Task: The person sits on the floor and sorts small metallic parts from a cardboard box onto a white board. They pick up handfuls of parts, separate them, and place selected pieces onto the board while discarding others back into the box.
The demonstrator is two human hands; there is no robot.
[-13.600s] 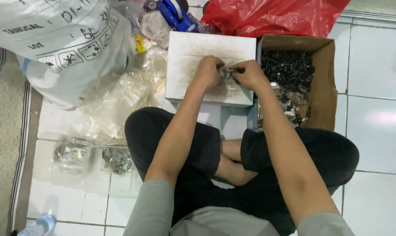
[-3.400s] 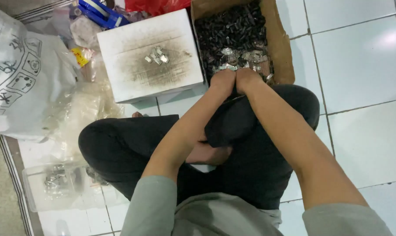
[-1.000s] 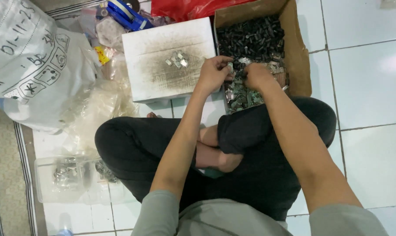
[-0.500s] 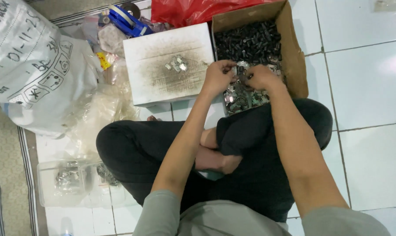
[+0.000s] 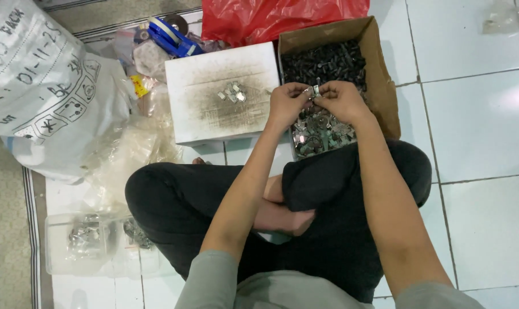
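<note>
Over the cardboard box (image 5: 379, 74), both hands (left hand (image 5: 287, 105), right hand (image 5: 342, 100)) pinch a small metal clip (image 5: 315, 90).

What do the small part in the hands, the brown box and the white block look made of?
Small part, pinched between left hand and right hand: probably bare metal, silvery glint. Brown box: corrugated cardboard, matte, with raw folded flaps. White block: possibly foam or painted board, matte, its top smudged dark grey.

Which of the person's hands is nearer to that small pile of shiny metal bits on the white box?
Left. The left hand is just right of the white box and its small metal pieces; the right hand is farther right, over the cardboard box.
</note>
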